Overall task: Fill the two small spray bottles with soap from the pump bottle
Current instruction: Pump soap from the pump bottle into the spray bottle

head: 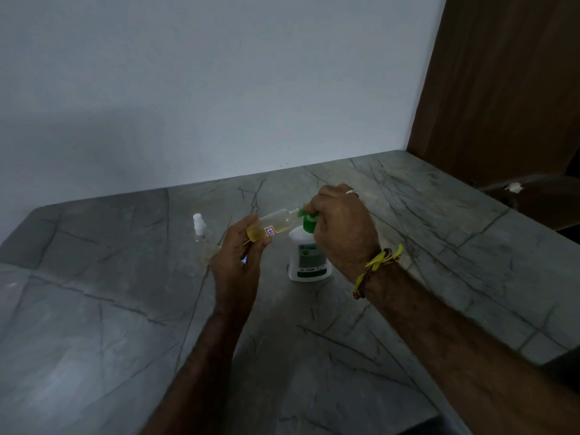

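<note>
The left hand (pixel 241 255) is pinching one small clear plastic spray bottle (pixel 273 226) at its base, tilted almost flat, yellowish liquid pooling inside, its open neck meeting the green nozzle. The right hand (pixel 342 227) is curling its grip over the green pump head of the one white, rounded pump bottle (pixel 309 257), standing on the grey veined stone bench (pixel 125 309). A second spray bottle (pixel 201 233), white-capped, is standing just left.
</note>
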